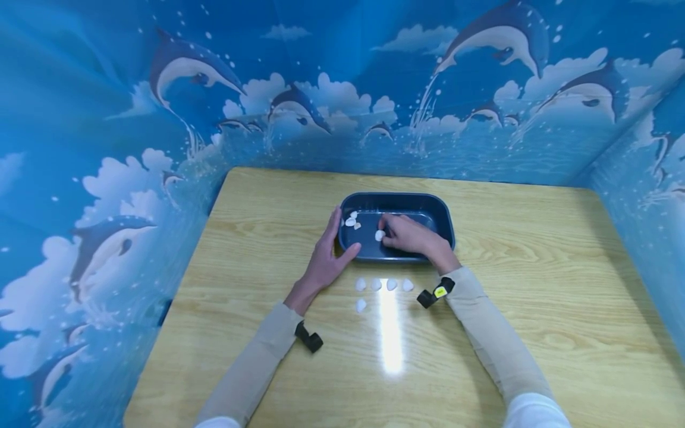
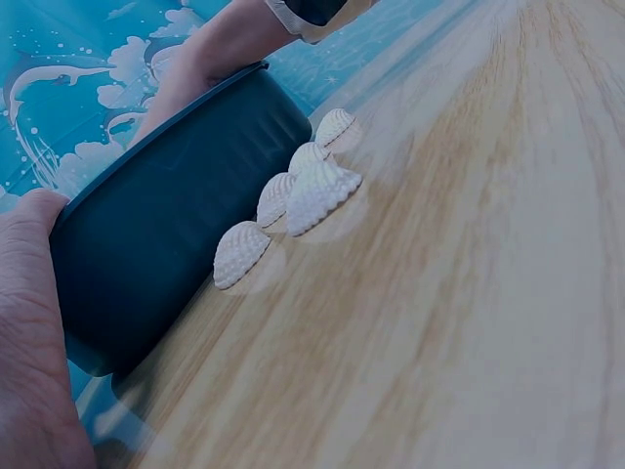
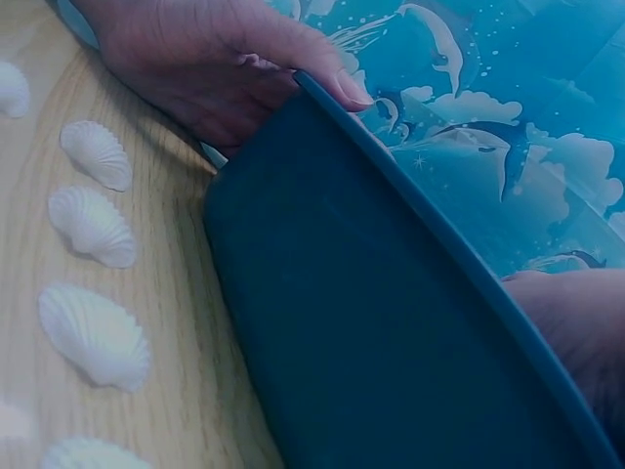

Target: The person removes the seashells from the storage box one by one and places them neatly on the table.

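A dark blue rectangular tray (image 1: 423, 203) sits on the table. My left hand (image 1: 324, 257) holds its left end, thumb at the front rim and fingers along the outside. Inside the tray, my right hand (image 1: 411, 235) pinches a white seashell (image 1: 379, 235) between thumb and fingers. More small shells (image 1: 350, 222) lie together in the tray's left part. In front of the tray, several ribbed white shells (image 1: 376, 285) form a row on the wood, with a single shell (image 1: 361, 305) below the row's left end. Both wrist views hide the tray's inside.
The light wooden table (image 1: 535, 285) extends to both sides. A blue dolphin-print backdrop (image 1: 342, 142) stands behind it and along the sides. Each sleeved wrist carries a small black camera (image 1: 309, 337). Light glares on the tabletop before the shell row.
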Motion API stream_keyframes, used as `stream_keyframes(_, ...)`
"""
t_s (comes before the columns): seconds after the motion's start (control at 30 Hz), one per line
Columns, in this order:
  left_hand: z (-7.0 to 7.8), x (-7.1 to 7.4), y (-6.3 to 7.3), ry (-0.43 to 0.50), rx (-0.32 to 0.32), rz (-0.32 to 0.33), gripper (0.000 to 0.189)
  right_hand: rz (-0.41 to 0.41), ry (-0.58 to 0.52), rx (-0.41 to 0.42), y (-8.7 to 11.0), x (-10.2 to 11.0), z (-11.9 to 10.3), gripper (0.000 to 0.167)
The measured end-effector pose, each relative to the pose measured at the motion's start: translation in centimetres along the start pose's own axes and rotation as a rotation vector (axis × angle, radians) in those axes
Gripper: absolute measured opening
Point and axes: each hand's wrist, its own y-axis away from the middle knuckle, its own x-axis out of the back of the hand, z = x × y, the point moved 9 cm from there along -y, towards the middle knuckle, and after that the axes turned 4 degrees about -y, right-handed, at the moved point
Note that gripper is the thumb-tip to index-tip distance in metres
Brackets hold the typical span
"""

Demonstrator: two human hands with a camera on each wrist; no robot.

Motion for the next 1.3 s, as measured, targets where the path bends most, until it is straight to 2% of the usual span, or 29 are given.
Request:
stream_keyframes(0.67,0.0,0.0,0.0,-0.01,-0.019,0.002,0.092,-0.005,0.023,0.031,0.6,0.2,-0.4,0.026)
stream_keyframes(1.3,0.0,0.0,-0.1,-0.003,0.004,0.0,0.093,0.006,0.013,0.025,1.0,0.0,0.0,0.026)
